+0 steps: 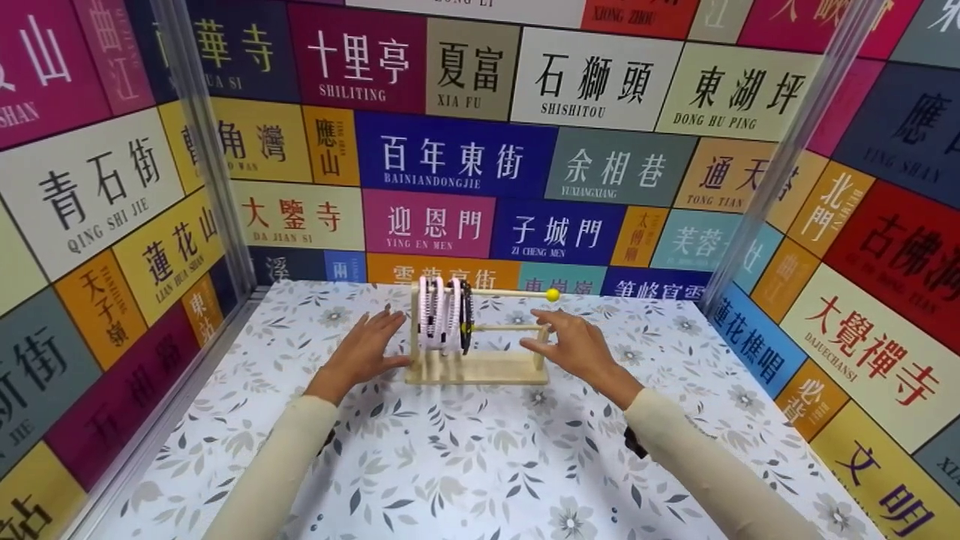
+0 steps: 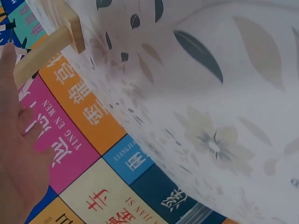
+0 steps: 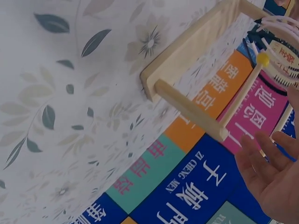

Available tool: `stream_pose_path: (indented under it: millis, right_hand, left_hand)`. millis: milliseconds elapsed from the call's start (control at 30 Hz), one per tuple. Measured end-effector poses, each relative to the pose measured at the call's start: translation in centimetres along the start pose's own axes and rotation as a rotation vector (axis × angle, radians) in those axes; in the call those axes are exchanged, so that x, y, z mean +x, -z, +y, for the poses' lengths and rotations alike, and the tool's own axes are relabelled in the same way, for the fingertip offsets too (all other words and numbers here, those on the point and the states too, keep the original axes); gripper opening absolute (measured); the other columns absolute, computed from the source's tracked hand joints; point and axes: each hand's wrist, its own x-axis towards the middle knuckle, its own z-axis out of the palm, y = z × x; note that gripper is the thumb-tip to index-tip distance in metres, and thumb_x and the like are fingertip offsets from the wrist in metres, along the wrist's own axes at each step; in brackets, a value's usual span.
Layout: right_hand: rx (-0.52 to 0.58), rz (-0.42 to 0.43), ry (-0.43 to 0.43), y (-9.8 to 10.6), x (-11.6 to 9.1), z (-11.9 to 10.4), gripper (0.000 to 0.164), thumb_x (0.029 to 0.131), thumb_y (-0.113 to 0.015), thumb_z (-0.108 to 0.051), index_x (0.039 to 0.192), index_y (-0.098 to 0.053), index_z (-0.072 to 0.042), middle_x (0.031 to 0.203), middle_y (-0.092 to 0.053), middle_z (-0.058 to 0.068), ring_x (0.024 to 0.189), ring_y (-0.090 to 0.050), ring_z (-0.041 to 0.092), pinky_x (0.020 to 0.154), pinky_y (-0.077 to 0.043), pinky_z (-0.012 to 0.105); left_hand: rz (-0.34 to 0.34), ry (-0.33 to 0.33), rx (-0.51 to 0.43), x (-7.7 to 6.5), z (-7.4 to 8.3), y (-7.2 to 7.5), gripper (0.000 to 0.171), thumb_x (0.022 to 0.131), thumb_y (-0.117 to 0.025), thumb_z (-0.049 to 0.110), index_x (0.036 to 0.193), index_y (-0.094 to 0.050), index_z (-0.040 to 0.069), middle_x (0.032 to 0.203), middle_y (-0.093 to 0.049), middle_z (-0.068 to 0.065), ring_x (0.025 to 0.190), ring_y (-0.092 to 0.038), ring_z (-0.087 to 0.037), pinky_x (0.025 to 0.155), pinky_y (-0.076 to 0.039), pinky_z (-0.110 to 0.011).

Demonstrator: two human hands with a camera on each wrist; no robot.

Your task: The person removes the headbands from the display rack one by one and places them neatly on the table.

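A pale wooden rack [image 1: 480,367] stands on the table. Its upper rod runs from the tall left post to a yellow ball [image 1: 553,295]; its lower rod, from the short right post, ends in another yellow ball [image 3: 263,59]. Several pale pink toothed hoops [image 1: 441,319], like headbands, and a black one [image 1: 467,315] hang bunched near the left post. My left hand [image 1: 360,351] is beside that post, fingers extended, thumb near the base. Close to the right post, my right hand [image 1: 574,341] is held with spread, slightly bent fingers. Neither hand grips anything.
A white tablecloth [image 1: 480,450] with grey leaves and flowers covers the table. Colourful sign-printed panels [image 1: 457,157] enclose it at the back and both sides, with clear corner strips [image 1: 217,150] where they meet.
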Motion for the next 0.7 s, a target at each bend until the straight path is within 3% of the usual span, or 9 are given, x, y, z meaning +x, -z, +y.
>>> stream_pose_path:
  millis: [233,533,700]
  right_hand:
    - [0.010,-0.016,0.007,-1.6,1.2,-1.9,0.055,0.092,-0.078,-0.048,0.137,-0.069,-0.018,0.111,-0.079,0.004,0.086,-0.075,0.019,0.062,-0.061,0.033]
    - [0.073,0.000,0.033,-3.2,2.6,-4.2,0.054,0.092,-0.078,-0.048,0.135,-0.070,-0.015,0.107,-0.079,0.005,0.085,-0.076,0.021,0.066,-0.062,0.036]
    - [0.076,0.020,0.061,-3.8,3.0,-4.9,0.052,0.091,-0.079,-0.047,0.131,-0.072,-0.014,0.105,-0.079,0.004,0.082,-0.076,0.019,0.066,-0.062,0.035]
  left_hand:
    - [-0.004,0.022,-0.088,-0.1,0.3,-1.2,0.085,0.094,-0.076,0.043,0.159,-0.038,0.003,0.163,-0.039,-0.017,0.153,-0.030,-0.039,0.128,-0.009,-0.054]
    - [-0.027,0.031,-0.120,0.0,0.2,-2.8,0.085,0.094,-0.076,0.043,0.159,-0.037,0.004,0.162,-0.040,-0.018,0.154,-0.027,-0.038,0.129,-0.007,-0.052]
    - [-0.034,0.055,-0.140,0.0,-0.1,-3.5,0.081,0.094,-0.076,0.042,0.157,-0.041,0.003,0.160,-0.043,-0.018,0.154,-0.027,-0.040,0.127,-0.011,-0.058]
